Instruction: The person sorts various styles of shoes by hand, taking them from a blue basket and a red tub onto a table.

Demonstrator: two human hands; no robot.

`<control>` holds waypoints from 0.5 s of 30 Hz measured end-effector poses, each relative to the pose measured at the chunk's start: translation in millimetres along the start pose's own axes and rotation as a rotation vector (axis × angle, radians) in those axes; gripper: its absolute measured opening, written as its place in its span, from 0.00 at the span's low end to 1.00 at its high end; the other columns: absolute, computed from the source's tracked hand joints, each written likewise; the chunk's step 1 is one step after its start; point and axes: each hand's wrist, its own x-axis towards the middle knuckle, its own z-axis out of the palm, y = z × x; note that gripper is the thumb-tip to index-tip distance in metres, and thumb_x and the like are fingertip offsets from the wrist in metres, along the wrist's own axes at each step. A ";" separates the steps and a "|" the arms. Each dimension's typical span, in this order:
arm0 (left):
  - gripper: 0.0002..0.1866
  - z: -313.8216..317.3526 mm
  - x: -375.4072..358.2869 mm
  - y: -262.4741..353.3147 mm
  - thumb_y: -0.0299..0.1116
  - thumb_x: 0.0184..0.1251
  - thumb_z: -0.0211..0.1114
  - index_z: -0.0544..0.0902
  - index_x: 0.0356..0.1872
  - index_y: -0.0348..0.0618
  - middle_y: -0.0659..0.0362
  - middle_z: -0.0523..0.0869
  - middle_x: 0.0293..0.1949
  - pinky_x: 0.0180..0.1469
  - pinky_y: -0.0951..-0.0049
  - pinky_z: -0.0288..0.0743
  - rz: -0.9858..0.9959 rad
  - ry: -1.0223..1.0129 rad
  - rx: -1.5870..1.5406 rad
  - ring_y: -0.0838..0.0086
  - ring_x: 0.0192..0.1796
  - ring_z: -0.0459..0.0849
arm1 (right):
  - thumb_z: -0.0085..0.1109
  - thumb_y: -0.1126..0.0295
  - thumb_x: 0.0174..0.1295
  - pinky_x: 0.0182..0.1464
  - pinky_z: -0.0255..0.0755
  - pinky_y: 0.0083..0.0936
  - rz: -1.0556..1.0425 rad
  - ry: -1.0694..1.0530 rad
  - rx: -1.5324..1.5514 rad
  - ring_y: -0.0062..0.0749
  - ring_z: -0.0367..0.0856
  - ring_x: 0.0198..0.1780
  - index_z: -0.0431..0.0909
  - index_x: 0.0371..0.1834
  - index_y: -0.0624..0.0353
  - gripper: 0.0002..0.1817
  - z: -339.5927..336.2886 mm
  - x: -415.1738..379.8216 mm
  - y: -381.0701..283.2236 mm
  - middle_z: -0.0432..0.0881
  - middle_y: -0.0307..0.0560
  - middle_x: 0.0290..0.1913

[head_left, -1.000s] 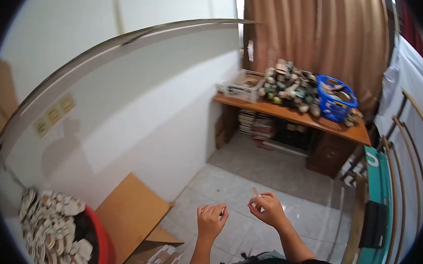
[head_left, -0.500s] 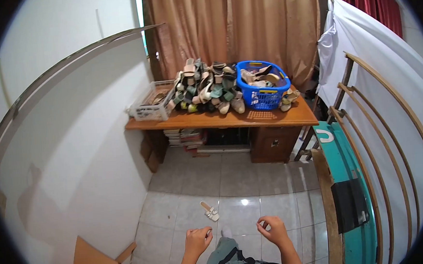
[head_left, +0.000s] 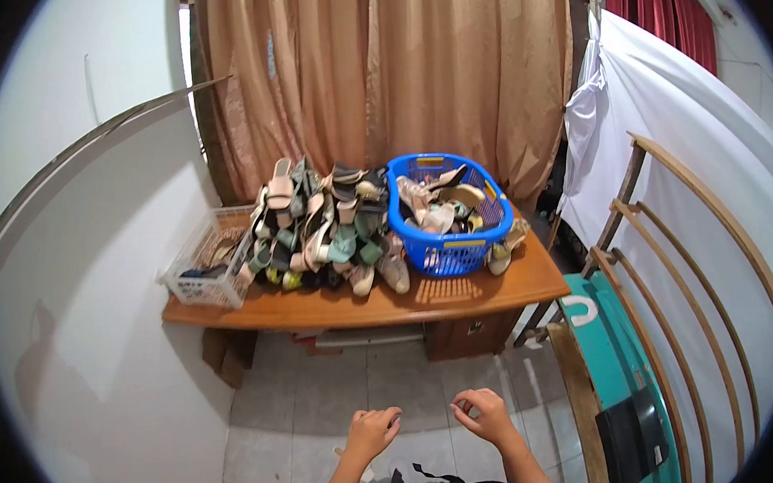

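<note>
My left hand (head_left: 373, 433) hovers in front of the wooden desk (head_left: 347, 313), fingers loosely curled, thumb apart from them, holding nothing. Level with it on the right, my right hand (head_left: 483, 415) is also empty, with a gap between thumb and fingers. Neither touches anything. On the desk a heap of shoes and sandals (head_left: 315, 224) is piled up. To its right stands a blue plastic basket (head_left: 454, 257) with more footwear inside. A white sandal (head_left: 366, 476) lies on the floor, mostly hidden behind my left forearm.
A white plastic crate (head_left: 204, 291) stands at the desk's left end. Beside the basket sits a pair of shoes (head_left: 500, 257). A wooden rack (head_left: 672, 286) and a teal board (head_left: 614, 343) border the right side; a white wall (head_left: 101, 347) borders the left.
My view has come closer to the desk, which now looks larger and lower. Both hands stay raised and empty. The floor sandal has slipped mostly behind my left arm.
</note>
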 end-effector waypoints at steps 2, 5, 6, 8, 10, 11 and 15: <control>0.07 3.9 49.1 -15.8 0.35 0.58 0.62 0.79 0.38 0.52 0.62 0.83 0.24 0.38 0.67 0.67 0.050 0.009 0.018 0.70 0.30 0.82 | 0.66 0.73 0.49 0.36 0.69 0.23 -0.055 0.039 -0.008 0.26 0.77 0.24 0.78 0.27 0.52 0.06 0.7 33.4 20.3 0.76 0.33 0.18; 0.07 6.2 116.0 -24.4 0.33 0.58 0.63 0.80 0.38 0.51 0.63 0.82 0.23 0.39 0.68 0.67 0.103 -0.026 0.046 0.71 0.30 0.81 | 0.66 0.73 0.49 0.36 0.69 0.23 -0.062 0.092 -0.019 0.26 0.77 0.23 0.78 0.27 0.52 0.06 -7.6 74.0 42.9 0.76 0.33 0.19; 0.07 6.6 139.1 -24.9 0.32 0.57 0.63 0.80 0.38 0.51 0.63 0.82 0.23 0.40 0.69 0.67 0.129 -0.012 0.017 0.71 0.30 0.81 | 0.66 0.73 0.49 0.36 0.69 0.23 -0.043 0.101 -0.018 0.26 0.77 0.23 0.78 0.27 0.52 0.06 -10.3 86.5 54.2 0.76 0.33 0.19; 0.10 11.8 184.8 -30.2 0.29 0.54 0.65 0.80 0.39 0.50 0.63 0.82 0.24 0.41 0.70 0.68 0.181 -0.008 -0.020 0.71 0.31 0.81 | 0.67 0.73 0.48 0.36 0.69 0.24 -0.070 0.106 -0.021 0.26 0.77 0.24 0.78 0.27 0.52 0.06 -19.4 111.6 83.1 0.77 0.34 0.19; 0.10 18.6 229.2 -35.5 0.30 0.55 0.65 0.79 0.39 0.50 0.63 0.82 0.25 0.41 0.69 0.68 0.224 0.024 -0.034 0.70 0.32 0.81 | 0.67 0.73 0.48 0.35 0.69 0.24 -0.075 0.126 -0.058 0.26 0.77 0.24 0.78 0.27 0.52 0.07 -27.4 143.2 117.1 0.77 0.35 0.20; 0.10 22.1 251.9 -37.4 0.30 0.55 0.64 0.79 0.40 0.50 0.62 0.82 0.26 0.42 0.69 0.68 0.263 0.070 -0.050 0.70 0.33 0.82 | 0.67 0.74 0.47 0.35 0.69 0.24 -0.092 0.140 -0.098 0.26 0.78 0.24 0.78 0.28 0.53 0.07 -32.1 162.8 134.3 0.78 0.36 0.20; 0.11 34.3 345.0 -44.3 0.30 0.55 0.65 0.79 0.40 0.48 0.62 0.82 0.27 0.42 0.70 0.67 0.354 0.169 -0.030 0.70 0.33 0.81 | 0.66 0.77 0.44 0.34 0.69 0.26 -0.272 0.223 -0.105 0.29 0.76 0.22 0.78 0.29 0.55 0.09 -51.2 262.6 194.2 0.77 0.39 0.20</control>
